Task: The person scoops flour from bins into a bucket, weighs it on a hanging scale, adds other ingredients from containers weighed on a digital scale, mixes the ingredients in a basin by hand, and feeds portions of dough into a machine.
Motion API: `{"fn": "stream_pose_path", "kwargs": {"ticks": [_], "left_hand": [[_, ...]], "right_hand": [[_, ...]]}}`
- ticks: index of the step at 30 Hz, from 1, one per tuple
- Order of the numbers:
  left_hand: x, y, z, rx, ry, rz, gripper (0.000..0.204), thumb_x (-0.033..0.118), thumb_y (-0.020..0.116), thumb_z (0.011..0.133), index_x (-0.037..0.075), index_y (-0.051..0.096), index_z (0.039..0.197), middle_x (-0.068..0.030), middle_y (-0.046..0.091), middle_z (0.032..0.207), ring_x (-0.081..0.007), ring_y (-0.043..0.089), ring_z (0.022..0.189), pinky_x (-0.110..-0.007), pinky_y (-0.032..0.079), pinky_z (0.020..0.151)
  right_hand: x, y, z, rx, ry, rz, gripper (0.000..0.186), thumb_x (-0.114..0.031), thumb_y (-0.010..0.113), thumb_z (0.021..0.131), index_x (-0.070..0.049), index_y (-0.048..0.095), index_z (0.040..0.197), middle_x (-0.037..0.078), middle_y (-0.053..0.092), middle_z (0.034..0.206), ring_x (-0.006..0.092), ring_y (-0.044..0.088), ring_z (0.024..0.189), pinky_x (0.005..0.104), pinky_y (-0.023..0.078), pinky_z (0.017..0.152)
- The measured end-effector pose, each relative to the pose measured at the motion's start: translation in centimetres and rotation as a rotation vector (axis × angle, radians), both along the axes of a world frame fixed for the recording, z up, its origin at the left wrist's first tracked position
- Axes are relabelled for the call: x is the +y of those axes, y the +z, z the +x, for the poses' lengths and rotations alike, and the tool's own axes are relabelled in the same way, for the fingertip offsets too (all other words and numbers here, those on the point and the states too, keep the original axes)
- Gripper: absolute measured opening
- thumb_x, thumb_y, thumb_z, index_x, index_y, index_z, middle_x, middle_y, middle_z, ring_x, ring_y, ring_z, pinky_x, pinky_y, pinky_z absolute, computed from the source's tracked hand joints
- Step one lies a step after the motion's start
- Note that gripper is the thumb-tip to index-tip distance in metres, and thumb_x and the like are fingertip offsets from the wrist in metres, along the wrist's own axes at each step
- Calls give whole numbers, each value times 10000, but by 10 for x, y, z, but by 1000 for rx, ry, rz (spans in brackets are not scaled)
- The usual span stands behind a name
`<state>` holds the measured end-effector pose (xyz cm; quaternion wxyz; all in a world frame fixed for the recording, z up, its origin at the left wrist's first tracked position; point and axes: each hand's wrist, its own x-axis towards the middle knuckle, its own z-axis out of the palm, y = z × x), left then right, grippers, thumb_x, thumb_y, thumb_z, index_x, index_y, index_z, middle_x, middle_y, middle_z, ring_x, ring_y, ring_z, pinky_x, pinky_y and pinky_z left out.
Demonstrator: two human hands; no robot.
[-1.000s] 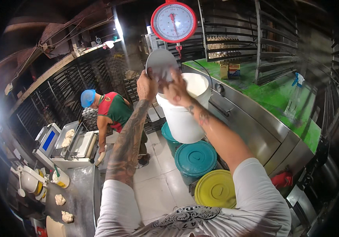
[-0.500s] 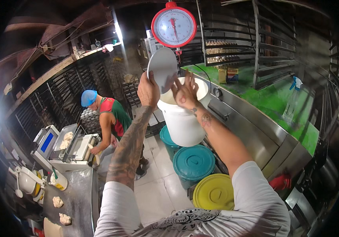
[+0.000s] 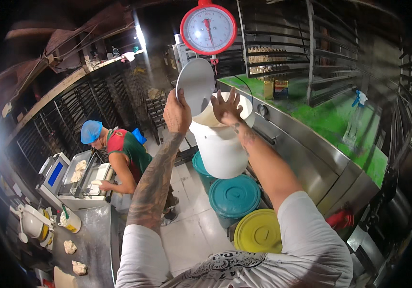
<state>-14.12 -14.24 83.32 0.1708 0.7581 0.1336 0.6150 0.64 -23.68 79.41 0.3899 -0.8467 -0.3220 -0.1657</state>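
My left hand (image 3: 177, 113) grips the edge of a round, pale grey dish or lid (image 3: 197, 85), tilted up on its side above the bucket's left rim. My right hand (image 3: 227, 108) is open with fingers spread, over the mouth of the white bucket (image 3: 221, 154), holding nothing visible. The bucket hangs by a thin handle beneath a round dial scale (image 3: 209, 30) with a red rim. Something pale shows inside the bucket, but I cannot make out what it is.
Below the bucket stand lidded teal bins (image 3: 235, 198) and a yellow-lidded bin (image 3: 259, 232). On the right, a green-topped counter (image 3: 307, 108) carries a spray bottle (image 3: 358, 100). At left, a co-worker in a blue hair net (image 3: 91, 131) handles dough at a machine beside a metal table (image 3: 93, 235).
My right hand has drawn away from the dish, its fingers now spread. The dish stays in my left hand. The co-worker has leaned further left over the machine.
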Motion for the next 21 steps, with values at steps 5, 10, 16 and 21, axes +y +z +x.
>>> {"fn": "stream_pose_path", "kwargs": {"ticks": [5,10,16,21], "left_hand": [[-5,-4,4,-11,7,53,355,339,414,1054,49,604,1125,-201,648,1047,-421,634,925,-497,503,773],[4,-6,-1,-76,-95,116,342,309,415,1061,36,613,1121,-200,644,1011,-406,640,883,-459,511,747],[-10,-8,4,-150,-213,152,327,281,421,1058,25,608,1136,-204,638,1017,-410,635,897,-464,503,754],[-3,-9,23,-214,-151,91,309,268,429,1053,33,608,1142,-198,637,1033,-421,625,936,-477,501,779]], "right_hand": [[8,-11,10,-531,149,197,684,-623,295,989,-172,464,1476,261,76,1624,545,109,1454,726,335,991],[-19,1,51,244,324,136,473,-346,541,988,-62,567,1365,113,703,1162,233,647,1095,343,486,951],[-21,12,43,423,573,645,328,-352,688,939,-32,729,996,-9,690,823,82,581,703,236,457,621],[-12,1,18,470,602,452,292,-255,676,941,21,719,1025,32,695,803,99,590,661,249,478,599]]}}
